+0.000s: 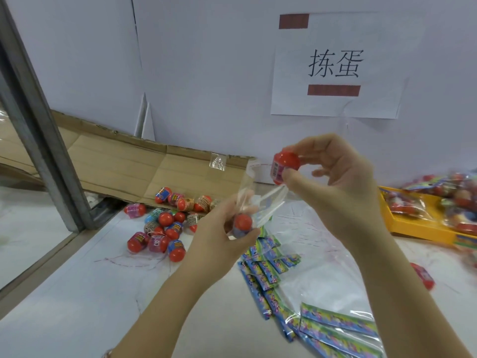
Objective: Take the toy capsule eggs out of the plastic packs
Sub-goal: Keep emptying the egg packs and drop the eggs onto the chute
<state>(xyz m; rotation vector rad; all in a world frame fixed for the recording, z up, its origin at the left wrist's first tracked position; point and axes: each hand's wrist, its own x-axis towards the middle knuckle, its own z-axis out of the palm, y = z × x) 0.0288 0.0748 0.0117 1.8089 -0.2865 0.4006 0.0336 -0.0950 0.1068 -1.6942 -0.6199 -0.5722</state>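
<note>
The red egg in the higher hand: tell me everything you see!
The small red plastic capsule egg looks glossy, with a rounded red dome and a pink printed label band around its body. It is tilted in the air, outside the clear plastic pack, pinched between the thumb and fingers of the right hand.

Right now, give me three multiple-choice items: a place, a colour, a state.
1. The pile of loose red and blue plastic capsule eggs lies: A on the white table; B in a bucket; C on a shelf.
2. The plastic tray of full packs is: A green; B yellow; C black.
3. The clear plastic pack in the left hand holds: A nothing; B one egg; C five eggs.
Key: A, they rest on its surface; B, its rim shows yellow; B, one red cap shows through.
</note>
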